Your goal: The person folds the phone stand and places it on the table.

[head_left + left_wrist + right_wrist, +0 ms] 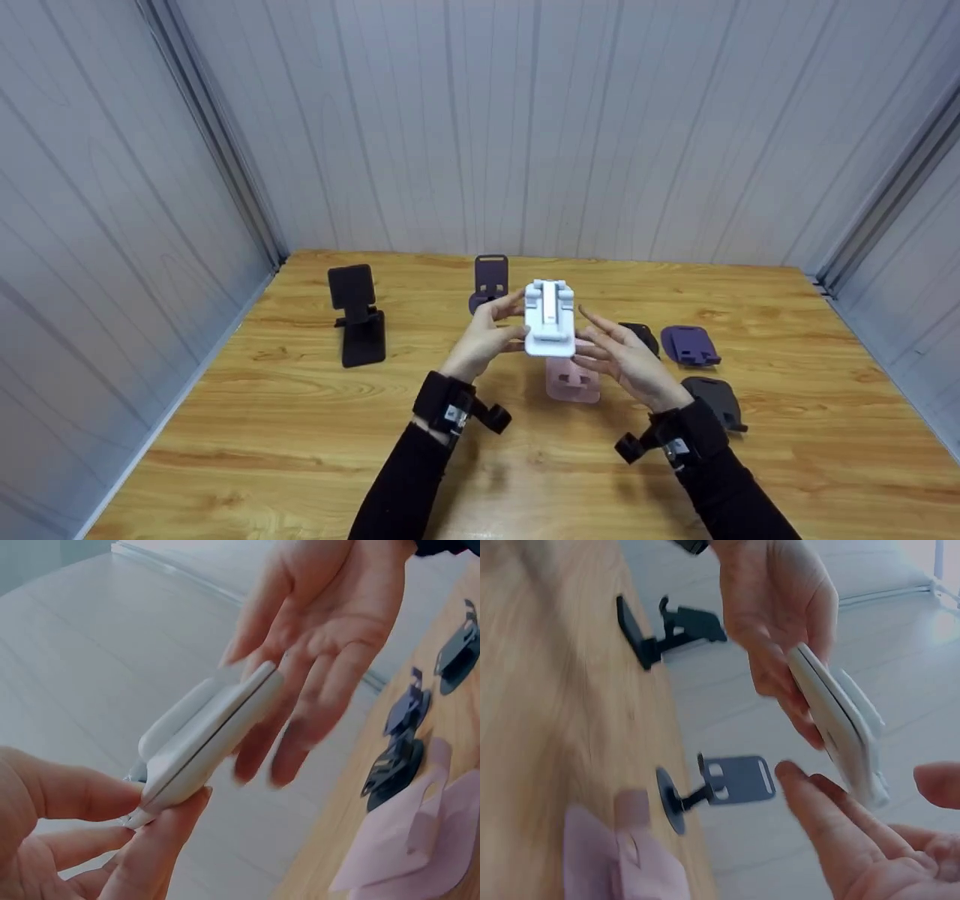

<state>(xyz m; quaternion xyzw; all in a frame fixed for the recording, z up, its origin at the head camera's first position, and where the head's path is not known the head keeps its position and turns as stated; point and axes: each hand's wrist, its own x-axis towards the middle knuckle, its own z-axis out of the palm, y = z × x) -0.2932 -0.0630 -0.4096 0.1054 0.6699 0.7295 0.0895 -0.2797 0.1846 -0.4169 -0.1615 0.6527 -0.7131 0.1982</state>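
Note:
A white folded phone stand is held up above the table, its hinged arm facing the head camera. My left hand pinches its left edge between thumb and fingers; the left wrist view shows the grip on one end of the stand. On the other side, my right hand has its fingers extended close to the stand's right edge. In the right wrist view, the right thumb and fingers are spread beside the stand; whether a fingertip touches it I cannot tell. Below sits a pink phone stand, partly hidden.
An unfolded black phone stand stands at the left. Behind my left hand is a dark purple stand. To the right lie a folded purple stand, a dark grey one and a partly hidden black one. Panelled walls enclose the wooden table.

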